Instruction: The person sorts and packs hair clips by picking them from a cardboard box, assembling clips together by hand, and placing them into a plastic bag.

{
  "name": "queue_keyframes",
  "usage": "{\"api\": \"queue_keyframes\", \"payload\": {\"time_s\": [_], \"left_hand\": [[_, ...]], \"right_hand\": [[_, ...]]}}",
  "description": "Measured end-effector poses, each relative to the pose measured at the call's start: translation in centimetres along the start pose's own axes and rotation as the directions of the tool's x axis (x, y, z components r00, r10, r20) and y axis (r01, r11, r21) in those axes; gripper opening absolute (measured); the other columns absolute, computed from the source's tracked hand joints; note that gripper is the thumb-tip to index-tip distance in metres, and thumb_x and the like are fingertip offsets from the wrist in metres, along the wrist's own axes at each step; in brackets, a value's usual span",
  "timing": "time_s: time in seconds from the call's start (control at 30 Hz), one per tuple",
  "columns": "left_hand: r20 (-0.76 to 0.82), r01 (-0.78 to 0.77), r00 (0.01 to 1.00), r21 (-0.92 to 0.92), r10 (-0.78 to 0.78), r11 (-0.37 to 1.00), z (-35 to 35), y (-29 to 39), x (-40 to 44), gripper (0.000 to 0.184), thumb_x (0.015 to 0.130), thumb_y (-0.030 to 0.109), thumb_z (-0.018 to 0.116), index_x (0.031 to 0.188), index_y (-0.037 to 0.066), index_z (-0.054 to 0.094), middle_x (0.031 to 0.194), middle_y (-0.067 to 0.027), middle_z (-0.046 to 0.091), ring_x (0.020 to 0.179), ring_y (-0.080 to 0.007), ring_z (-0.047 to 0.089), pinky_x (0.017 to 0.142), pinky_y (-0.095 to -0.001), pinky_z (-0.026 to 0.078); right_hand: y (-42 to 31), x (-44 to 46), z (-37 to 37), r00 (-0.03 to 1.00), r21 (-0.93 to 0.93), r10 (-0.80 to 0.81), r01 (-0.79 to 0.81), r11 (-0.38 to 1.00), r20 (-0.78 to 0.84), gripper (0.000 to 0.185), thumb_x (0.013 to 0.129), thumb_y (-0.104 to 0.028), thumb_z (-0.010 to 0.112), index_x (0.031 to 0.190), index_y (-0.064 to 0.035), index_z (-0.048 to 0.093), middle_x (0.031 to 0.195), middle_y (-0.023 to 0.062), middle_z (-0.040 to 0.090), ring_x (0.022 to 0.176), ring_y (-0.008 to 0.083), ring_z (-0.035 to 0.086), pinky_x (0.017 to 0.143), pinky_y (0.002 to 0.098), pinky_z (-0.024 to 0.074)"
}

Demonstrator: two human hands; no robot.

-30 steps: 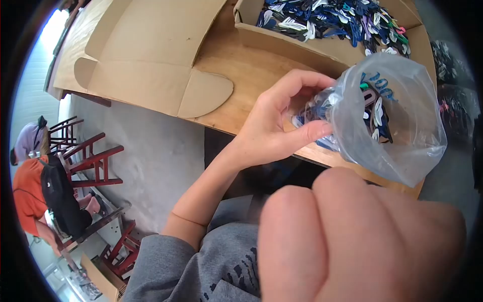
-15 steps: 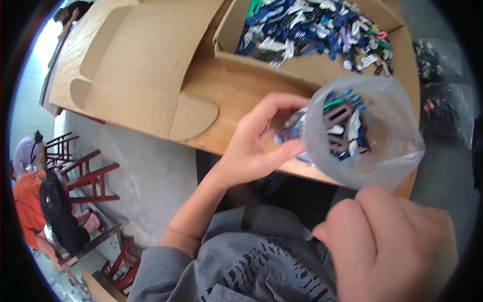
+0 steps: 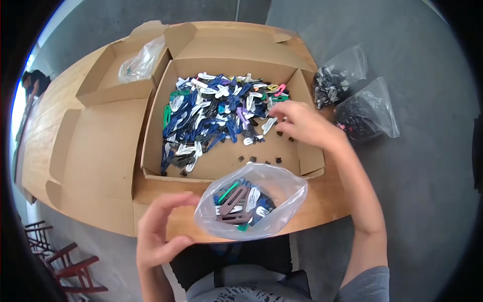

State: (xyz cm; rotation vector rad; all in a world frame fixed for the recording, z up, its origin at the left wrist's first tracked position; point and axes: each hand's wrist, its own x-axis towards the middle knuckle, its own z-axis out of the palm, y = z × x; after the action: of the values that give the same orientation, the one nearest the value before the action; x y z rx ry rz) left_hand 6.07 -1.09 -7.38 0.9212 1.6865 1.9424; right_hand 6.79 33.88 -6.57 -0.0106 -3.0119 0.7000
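Single head view, forward and down from above the table (image 3: 324, 204)

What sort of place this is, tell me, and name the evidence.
Probably a sorting or packing workshop: a cardboard box holds loose hair clips, an open plastic bag holds more, and two filled bags are at the right.

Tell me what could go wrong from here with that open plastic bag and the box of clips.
The plastic bag stands at the near edge of the table, and the left hand is open beside it, not wrapped around it; it might tip and spill its snap hair clips.

Small black pieces lie loose on the floor of the cardboard box, some close to the right hand, so they could get scooped up too.
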Motion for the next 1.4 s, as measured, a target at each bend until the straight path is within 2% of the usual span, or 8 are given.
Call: {"api": "queue_keyframes", "payload": {"time_s": [0.1, 0.43, 0.53, 0.6, 0.73, 1.1, 1.3, 1.4], "left_hand": [[-0.103, -0.030, 0.994, 0.026, 0.032, 0.999, -0.7, 0.8, 0.8, 0.048, 0.073, 0.010, 0.068, 0.115, -0.007, 0.051, 0.104, -0.0140, 0.060, 0.100, -0.0220, 0.058, 0.091, -0.0336, 0.041], [-0.018, 0.018, 1.000, 0.164, -0.015, 0.986, 0.7, 0.1, 8.7, 0.020, 0.088, 0.002, 0.052, 0.107, -0.003, 0.056, 0.088, -0.0077, 0.062, 0.084, -0.0121, 0.059, 0.076, -0.0251, 0.047], [0.104, 0.080, 0.989, 0.201, -0.103, 0.976, 0.8, -1.1, 11.1, 0.021, 0.087, 0.005, 0.056, 0.108, -0.002, 0.057, 0.089, -0.0074, 0.063, 0.082, -0.0118, 0.060, 0.073, -0.0253, 0.048], [0.135, 0.105, 0.981, 0.228, -0.138, 0.968, 1.1, -1.4, 12.5, 0.023, 0.087, 0.007, 0.057, 0.108, -0.002, 0.057, 0.090, -0.0079, 0.064, 0.082, -0.0120, 0.060, 0.073, -0.0254, 0.048], [0.183, 0.151, 0.963, 0.236, -0.197, 0.960, 2.4, -0.8, 14.2, 0.026, 0.087, 0.011, 0.060, 0.108, -0.002, 0.057, 0.093, -0.0085, 0.065, 0.081, -0.0121, 0.061, 0.071, -0.0253, 0.049], [0.194, 0.124, 0.972, 0.048, -0.132, 0.991, 2.9, 0.1, 14.3, 0.009, 0.087, 0.009, 0.058, 0.086, 0.000, 0.060, 0.078, -0.0038, 0.063, 0.070, -0.0086, 0.060, 0.060, -0.0206, 0.046], [0.066, -0.102, 0.993, 0.104, 0.095, 0.989, 2.9, 5.1, 9.9, 0.006, 0.084, 0.005, 0.060, 0.088, 0.000, 0.061, 0.075, -0.0040, 0.063, 0.069, -0.0097, 0.057, 0.063, -0.0223, 0.045], [0.334, -0.433, 0.893, 0.454, 0.302, 0.779, 3.1, 6.5, 7.9, 0.008, 0.079, 0.007, 0.062, 0.085, 0.001, 0.063, 0.078, -0.0057, 0.060, 0.075, -0.0136, 0.056, 0.067, -0.0255, 0.043]], "right_hand": [[1.5, 0.9, 2.8, 1.000, -0.143, 0.008, -0.005, 0.990, 0.016, 0.028, 0.072, -0.003, 0.065, 0.098, -0.0001, 0.057, 0.094, 0.0170, 0.058, 0.095, 0.0336, 0.056, 0.083, 0.0404, 0.0451], [1.7, 0.6, 2.7, 0.994, -0.213, 0.096, -0.082, 0.974, 0.057, 0.018, 0.075, -0.004, 0.062, 0.091, 0.0034, 0.058, 0.092, 0.0207, 0.061, 0.092, 0.0398, 0.057, 0.080, 0.0426, 0.0462], [1.1, 0.5, 2.4, 0.995, -0.104, 0.091, -0.087, 0.991, 0.036, 0.016, 0.078, -0.007, 0.062, 0.088, 0.0043, 0.057, 0.078, 0.0165, 0.062, 0.077, 0.0325, 0.062, 0.071, 0.0389, 0.0499], [-0.8, 0.2, 1.1, 0.972, 0.374, 0.171, -0.221, 0.901, 0.162, 0.014, 0.083, -0.010, 0.062, 0.085, 0.0024, 0.056, 0.070, 0.0073, 0.060, 0.063, 0.0164, 0.059, 0.059, 0.0295, 0.0492], [-4.1, -0.8, 0.3, 0.997, 0.668, 0.048, -0.078, 0.740, 0.064, 0.011, 0.088, -0.010, 0.059, 0.081, -0.0022, 0.056, 0.071, -0.0014, 0.057, 0.061, 0.0039, 0.052, 0.053, 0.0204, 0.0437], [-7.5, -1.9, -0.6, 0.997, 0.693, 0.016, 0.039, 0.720, -0.073, 0.007, 0.086, -0.008, 0.061, 0.083, -0.0012, 0.061, 0.072, -0.0010, 0.058, 0.062, 0.0043, 0.054, 0.055, 0.0197, 0.0461], [-9.0, -4.7, -3.2, 0.960, 0.627, 0.101, 0.088, 0.774, -0.259, 0.009, 0.085, -0.007, 0.061, 0.090, 0.0001, 0.063, 0.073, -0.0014, 0.058, 0.064, 0.0031, 0.052, 0.057, 0.0177, 0.0427], [-10.1, -6.3, -3.9, 0.934, 0.604, 0.084, 0.154, 0.782, -0.347, 0.010, 0.085, -0.005, 0.061, 0.091, 0.0009, 0.064, 0.074, 0.0002, 0.059, 0.065, 0.0049, 0.052, 0.057, 0.0193, 0.0419]]}}
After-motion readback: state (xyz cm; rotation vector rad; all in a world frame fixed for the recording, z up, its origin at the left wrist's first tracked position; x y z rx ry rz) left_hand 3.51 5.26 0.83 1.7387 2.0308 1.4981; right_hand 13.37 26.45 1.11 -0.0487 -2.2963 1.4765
